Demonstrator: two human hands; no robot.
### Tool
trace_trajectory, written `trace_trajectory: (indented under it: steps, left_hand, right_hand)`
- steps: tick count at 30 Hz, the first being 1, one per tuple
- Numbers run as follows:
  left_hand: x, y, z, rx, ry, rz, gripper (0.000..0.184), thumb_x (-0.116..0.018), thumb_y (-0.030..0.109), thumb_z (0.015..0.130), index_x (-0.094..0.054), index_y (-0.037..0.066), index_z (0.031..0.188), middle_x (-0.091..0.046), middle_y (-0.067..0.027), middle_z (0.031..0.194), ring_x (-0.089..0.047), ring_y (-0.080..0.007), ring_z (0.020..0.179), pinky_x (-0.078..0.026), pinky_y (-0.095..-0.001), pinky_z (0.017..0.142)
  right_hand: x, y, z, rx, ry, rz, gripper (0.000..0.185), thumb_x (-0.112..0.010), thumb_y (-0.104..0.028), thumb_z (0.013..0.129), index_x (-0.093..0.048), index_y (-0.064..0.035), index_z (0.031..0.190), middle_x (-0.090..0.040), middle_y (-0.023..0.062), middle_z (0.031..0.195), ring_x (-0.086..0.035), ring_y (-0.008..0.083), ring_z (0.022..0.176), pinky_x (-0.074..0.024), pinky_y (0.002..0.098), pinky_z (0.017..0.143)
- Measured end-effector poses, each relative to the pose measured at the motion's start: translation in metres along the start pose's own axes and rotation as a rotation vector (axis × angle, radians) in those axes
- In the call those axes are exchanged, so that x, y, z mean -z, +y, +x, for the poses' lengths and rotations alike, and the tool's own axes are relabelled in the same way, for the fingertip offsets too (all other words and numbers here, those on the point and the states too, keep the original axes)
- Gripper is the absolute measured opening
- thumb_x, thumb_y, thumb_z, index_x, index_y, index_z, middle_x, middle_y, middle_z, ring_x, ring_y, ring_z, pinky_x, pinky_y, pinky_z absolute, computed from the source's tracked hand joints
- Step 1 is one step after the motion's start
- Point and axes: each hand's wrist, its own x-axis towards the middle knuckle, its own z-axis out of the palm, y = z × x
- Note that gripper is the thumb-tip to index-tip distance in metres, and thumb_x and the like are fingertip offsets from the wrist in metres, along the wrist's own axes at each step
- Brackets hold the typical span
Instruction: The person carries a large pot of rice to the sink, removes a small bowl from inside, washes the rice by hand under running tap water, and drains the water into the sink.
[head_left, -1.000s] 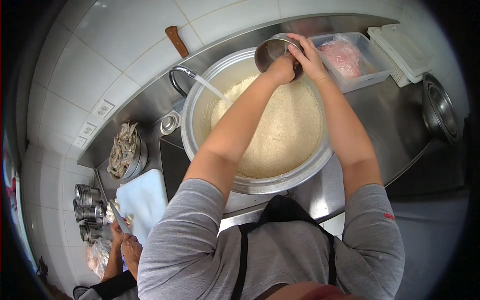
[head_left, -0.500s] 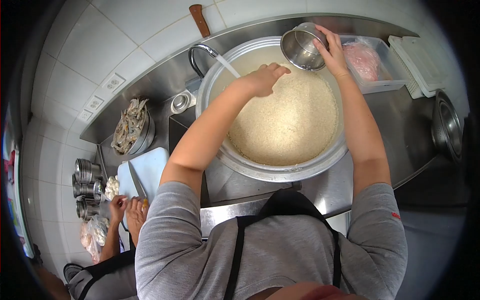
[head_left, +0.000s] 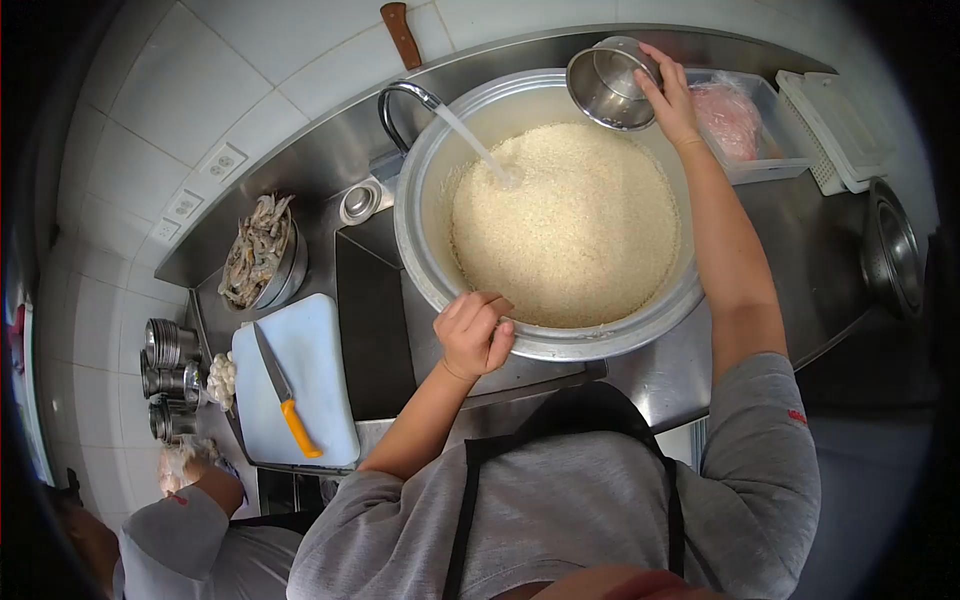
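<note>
A large metal pot (head_left: 410, 225) holds a mass of pale rice grains (head_left: 565, 230). Water runs from the curved faucet (head_left: 408, 92) onto the rice. My right hand (head_left: 668, 98) grips a steel bowl (head_left: 612, 85) by its right side, tilted above the pot's far right rim, and its inside looks empty. At the pot's near left rim is my left hand (head_left: 474, 332), fingers curled over or just at the edge; whether anything small is inside them is hidden.
An orange-handled knife (head_left: 284, 392) lies on a white cutting board (head_left: 338, 400). Shrimp fill a bowl (head_left: 290, 268) at left. A co-worker (head_left: 195, 530) leans at lower left. Behind right are a plastic tub (head_left: 775, 165), baskets (head_left: 830, 130) and metal bowls (head_left: 890, 250).
My left hand has left the bowl and moved back across the pot to its near rim. The bowl has shifted right in my right hand. The co-worker has put down the knife and reached away.
</note>
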Motion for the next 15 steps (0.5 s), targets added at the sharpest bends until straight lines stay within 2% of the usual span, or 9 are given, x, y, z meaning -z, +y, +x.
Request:
trace_trajectory:
  steps: [3, 5, 7, 9, 10, 13, 15]
  left_hand:
    - [-0.005, -0.019, 0.005, -0.039, 0.016, 0.003, 0.009, -0.052, 0.012, 0.068, -0.058, 0.005, 0.069, -0.054, -0.0081, 0.066, -0.050, -0.0244, 0.052, -0.039, -0.0317, 0.047]
    - [-0.006, -0.029, 0.013, -0.021, -0.017, 0.002, 0.009, -0.050, 0.011, 0.070, -0.057, 0.004, 0.069, -0.054, -0.0095, 0.066, -0.051, -0.0257, 0.054, -0.040, -0.0325, 0.049]
    - [-0.010, -0.045, 0.015, -0.027, 0.008, 0.005, 0.013, -0.048, 0.013, 0.073, -0.056, 0.003, 0.069, -0.052, -0.0111, 0.065, -0.051, -0.0276, 0.056, -0.041, -0.0338, 0.051]
    - [-0.011, -0.049, 0.019, -0.018, 0.007, -0.016, 0.018, -0.044, 0.014, 0.077, -0.055, 0.002, 0.069, -0.051, -0.0127, 0.064, -0.052, -0.0292, 0.058, -0.041, -0.0353, 0.052]
    - [-0.011, -0.052, 0.017, 0.015, -0.017, -0.036, 0.020, -0.042, 0.015, 0.079, -0.055, 0.002, 0.070, -0.051, -0.0131, 0.065, -0.052, -0.0295, 0.059, -0.041, -0.0356, 0.053]
    - [-0.012, -0.054, 0.019, 0.014, -0.033, -0.047, 0.020, -0.042, 0.016, 0.080, -0.054, 0.002, 0.072, -0.051, -0.0127, 0.065, -0.051, -0.0286, 0.059, -0.040, -0.0351, 0.054]
    - [-0.013, -0.053, 0.019, 0.013, -0.040, -0.047, 0.020, -0.042, 0.016, 0.080, -0.055, 0.002, 0.072, -0.050, -0.0124, 0.065, -0.051, -0.0286, 0.059, -0.040, -0.0348, 0.053]
  right_hand:
    - [0.003, 0.006, 0.004, 0.061, -0.003, -0.069, 0.046, -0.053, -0.041, 0.083, -0.045, -0.0205, 0.123, -0.042, 0.0121, 0.118, -0.046, 0.0253, 0.109, -0.0352, 0.0340, 0.093]
    - [0.004, 0.008, 0.005, 0.078, 0.002, -0.109, 0.046, -0.052, -0.042, 0.083, -0.045, -0.0193, 0.122, -0.041, 0.0114, 0.121, -0.045, 0.0240, 0.110, -0.0350, 0.0334, 0.093]
    - [0.005, -0.002, 0.006, 0.167, 0.141, -0.063, 0.043, -0.054, -0.036, 0.083, -0.048, -0.0152, 0.121, -0.046, 0.0101, 0.118, -0.046, 0.0225, 0.107, -0.0360, 0.0313, 0.090]
    - [0.021, -0.031, 0.002, 0.097, 0.189, -0.003, 0.045, -0.061, -0.020, 0.080, -0.045, -0.0085, 0.119, -0.044, 0.0124, 0.113, -0.044, 0.0276, 0.106, -0.0373, 0.0334, 0.088]
    - [0.025, -0.031, 0.002, 0.194, 0.268, 0.023, 0.043, -0.059, -0.019, 0.081, -0.045, -0.0087, 0.120, -0.043, 0.0133, 0.112, -0.044, 0.0261, 0.105, -0.0387, 0.0338, 0.087]
    - [0.043, -0.058, -0.010, 0.332, 0.435, -0.035, 0.056, -0.068, -0.024, 0.071, -0.045, -0.0087, 0.120, -0.043, 0.0163, 0.112, -0.043, 0.0285, 0.106, -0.0368, 0.0364, 0.091]
    - [0.049, -0.099, -0.035, 0.268, 0.189, -0.326, 0.061, -0.068, -0.030, 0.069, -0.045, -0.0111, 0.121, -0.042, 0.0177, 0.113, -0.042, 0.0307, 0.109, -0.0348, 0.0416, 0.093]
